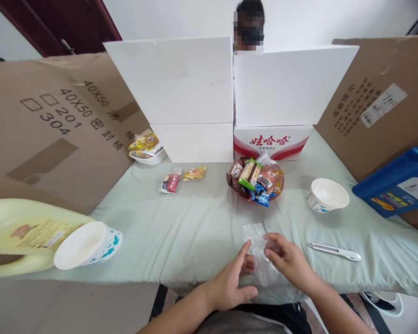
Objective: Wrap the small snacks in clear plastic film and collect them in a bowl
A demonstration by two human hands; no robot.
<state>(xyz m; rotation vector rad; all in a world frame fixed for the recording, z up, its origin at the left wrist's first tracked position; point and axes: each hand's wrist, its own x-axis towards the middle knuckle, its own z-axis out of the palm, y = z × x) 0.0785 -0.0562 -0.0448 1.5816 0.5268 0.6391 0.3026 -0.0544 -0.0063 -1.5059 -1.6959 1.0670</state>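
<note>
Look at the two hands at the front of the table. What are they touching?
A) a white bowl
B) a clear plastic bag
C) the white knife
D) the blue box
B: the left hand and right hand both rest on the clear plastic bag lying on the green cloth.

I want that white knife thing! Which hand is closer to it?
Right. The right hand lies just left of the knife, on the clear bag. The left hand is farther left, beyond the bag.
</note>
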